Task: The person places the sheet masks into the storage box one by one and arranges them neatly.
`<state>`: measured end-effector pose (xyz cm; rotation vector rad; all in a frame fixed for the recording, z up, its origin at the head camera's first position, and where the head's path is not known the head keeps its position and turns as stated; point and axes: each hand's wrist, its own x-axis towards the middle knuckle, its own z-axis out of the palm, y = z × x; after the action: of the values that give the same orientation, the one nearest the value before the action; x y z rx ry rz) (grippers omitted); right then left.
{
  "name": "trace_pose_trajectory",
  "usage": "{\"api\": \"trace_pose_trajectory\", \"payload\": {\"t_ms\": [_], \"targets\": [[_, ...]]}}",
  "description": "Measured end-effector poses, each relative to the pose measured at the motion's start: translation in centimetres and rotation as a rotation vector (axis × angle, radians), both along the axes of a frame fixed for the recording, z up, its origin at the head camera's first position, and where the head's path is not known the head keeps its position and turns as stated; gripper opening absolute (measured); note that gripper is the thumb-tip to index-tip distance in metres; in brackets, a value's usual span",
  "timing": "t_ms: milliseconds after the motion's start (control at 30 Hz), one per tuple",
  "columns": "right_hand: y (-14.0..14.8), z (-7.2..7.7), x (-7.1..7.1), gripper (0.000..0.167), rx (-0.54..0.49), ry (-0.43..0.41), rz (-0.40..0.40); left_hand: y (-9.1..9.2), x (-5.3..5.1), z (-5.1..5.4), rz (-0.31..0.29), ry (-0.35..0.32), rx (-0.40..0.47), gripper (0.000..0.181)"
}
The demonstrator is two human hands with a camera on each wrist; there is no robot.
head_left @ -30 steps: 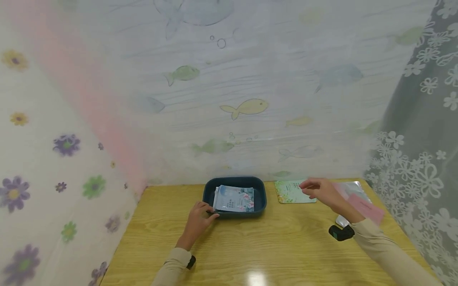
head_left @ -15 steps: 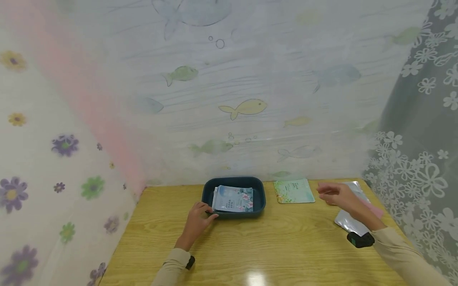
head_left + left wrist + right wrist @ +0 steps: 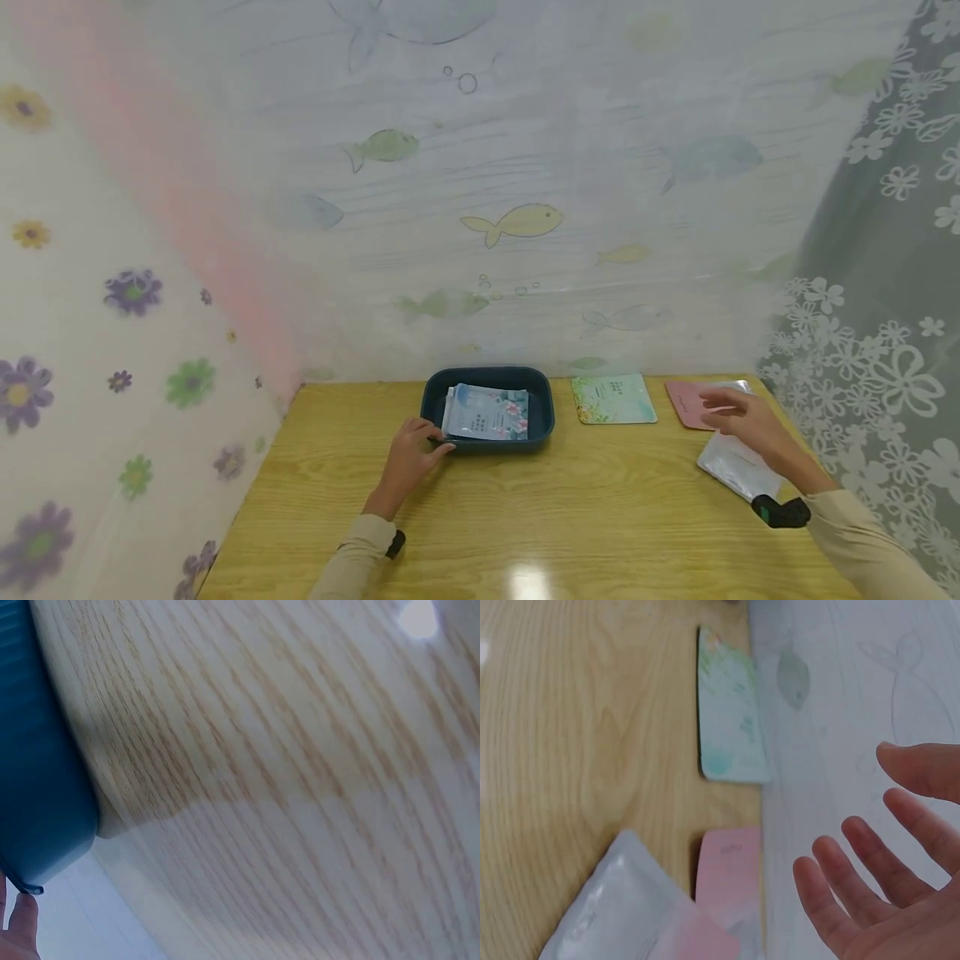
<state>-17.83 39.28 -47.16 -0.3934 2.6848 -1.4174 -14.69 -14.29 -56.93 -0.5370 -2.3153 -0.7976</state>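
Observation:
My left hand (image 3: 409,454) grips the near left corner of a dark blue plastic tray (image 3: 487,447). In the left wrist view the thumb touches the rim of the tray (image 3: 45,772). Inside the tray lie several stacked sachets, the top one a pale blue floral sachet (image 3: 487,414). My right hand (image 3: 746,421) hovers over the right side of the table, fingers apart and holding nothing. Near it lie a pink sachet (image 3: 681,402) and a silver sachet (image 3: 738,467). The right wrist view shows the open right hand (image 3: 900,885) beside the pink sachet (image 3: 727,870).
A green leafy sachet (image 3: 615,400) lies flat between the tray and the pink sachet. The wooden table (image 3: 585,517) meets a fish-patterned curtain (image 3: 525,275) at the back. A white-flowered sheer curtain (image 3: 877,358) hangs along the right edge.
My right hand has moved right, from above the green sachet to above the pink and silver ones. More of the pink and silver sachets shows. My left hand stays at the tray.

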Motion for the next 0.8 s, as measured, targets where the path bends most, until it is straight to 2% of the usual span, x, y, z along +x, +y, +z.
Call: {"api": "trace_pose_trajectory", "payload": {"t_ms": [167, 367, 567, 800], "targets": [[1.8, -0.6, -0.4, 0.051, 0.025, -0.015, -0.044, 0.1, 0.0, 0.0, 0.010, -0.005, 0.011, 0.027], [3.9, -0.5, -0.9, 0.056, 0.041, -0.052, -0.098, 0.2, 0.0, 0.1, 0.027, -0.029, 0.002, 0.024], [6.0, -0.6, -1.3, 0.050, -0.021, -0.077, -0.127, 0.3, 0.0, 0.0, 0.033, -0.064, 0.010, 0.023], [8.0, -1.7, -1.9, 0.030, -0.068, -0.121, -0.155, 0.2, -0.1, 0.1, 0.020, -0.038, 0.012, 0.024]]}}
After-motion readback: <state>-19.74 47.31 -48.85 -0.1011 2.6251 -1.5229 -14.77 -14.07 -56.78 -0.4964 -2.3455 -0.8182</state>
